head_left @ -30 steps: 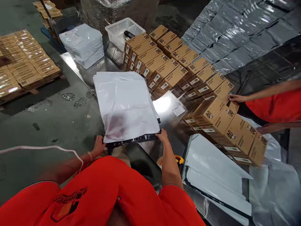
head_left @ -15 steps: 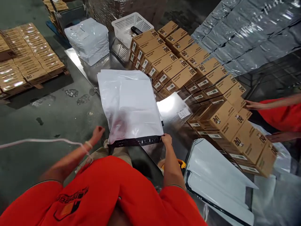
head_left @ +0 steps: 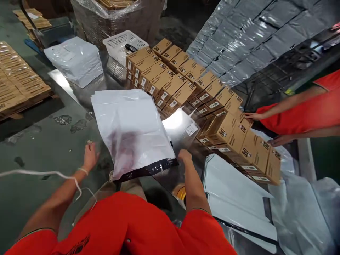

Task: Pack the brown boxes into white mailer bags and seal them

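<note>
A white plastic mailer bag (head_left: 130,120) with a black strip along its near edge lies on the metal table in front of me, overhanging toward my body. A dark shadow falls across it. My right hand (head_left: 185,155) is closed at the bag's near right corner; its fingertips are hidden, so I cannot tell whether it grips the edge. Left of the bag and apart from it, my left hand (head_left: 91,156) is raised over the floor. Its fingers are curled together, with a small pale bit at the tips that I cannot make out.
Brown cartons (head_left: 170,83) stand in rows across the table (head_left: 105,79). A white basket (head_left: 120,39) and a wrapped white bundle (head_left: 75,60) sit farther back. More mailers (head_left: 236,194) lie right. A co-worker's hand (head_left: 253,116) touches the cartons. A white cord (head_left: 47,173) crosses at left.
My left hand has moved left and away from the bag. My right hand stays by the bag's corner, now seen slightly beyond its edge. The view has turned, shifting the table leftward.
</note>
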`<control>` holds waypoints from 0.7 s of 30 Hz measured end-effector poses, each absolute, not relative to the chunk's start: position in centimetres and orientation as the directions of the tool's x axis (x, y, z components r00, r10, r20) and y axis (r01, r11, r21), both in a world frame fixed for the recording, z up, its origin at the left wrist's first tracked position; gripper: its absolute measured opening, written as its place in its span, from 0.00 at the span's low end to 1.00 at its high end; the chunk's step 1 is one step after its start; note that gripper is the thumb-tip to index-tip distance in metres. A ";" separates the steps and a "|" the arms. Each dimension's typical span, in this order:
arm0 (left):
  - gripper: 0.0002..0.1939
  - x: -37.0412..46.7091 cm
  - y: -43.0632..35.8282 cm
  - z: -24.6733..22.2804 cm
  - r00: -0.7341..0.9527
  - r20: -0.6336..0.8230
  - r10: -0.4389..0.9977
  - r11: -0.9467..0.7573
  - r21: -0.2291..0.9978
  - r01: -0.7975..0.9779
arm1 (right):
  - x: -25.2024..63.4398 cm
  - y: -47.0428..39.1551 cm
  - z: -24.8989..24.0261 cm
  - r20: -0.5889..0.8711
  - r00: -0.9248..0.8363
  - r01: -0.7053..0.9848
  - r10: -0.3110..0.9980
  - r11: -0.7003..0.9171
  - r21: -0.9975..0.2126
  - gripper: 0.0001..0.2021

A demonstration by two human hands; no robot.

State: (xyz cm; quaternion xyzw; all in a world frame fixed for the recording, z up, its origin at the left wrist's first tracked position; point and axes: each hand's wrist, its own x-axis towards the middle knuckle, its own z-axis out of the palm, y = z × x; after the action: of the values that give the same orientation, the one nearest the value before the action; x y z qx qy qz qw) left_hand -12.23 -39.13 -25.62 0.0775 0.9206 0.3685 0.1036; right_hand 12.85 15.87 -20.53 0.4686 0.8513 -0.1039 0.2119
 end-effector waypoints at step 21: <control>0.23 -18.3 -40.1 -26.5 -0.522 -0.130 0.843 0.478 0.627 0.615 | -2.9 24.9 -26.8 -0.007 -0.823 -0.544 -0.568 0.790 -0.282 0.37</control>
State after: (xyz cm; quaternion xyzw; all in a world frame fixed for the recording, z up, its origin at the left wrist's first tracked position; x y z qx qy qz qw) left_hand -18.31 -40.08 -26.45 0.4381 0.8319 0.2629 0.2165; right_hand -2.86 24.87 -26.83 -0.2942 0.9450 -0.1352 0.0459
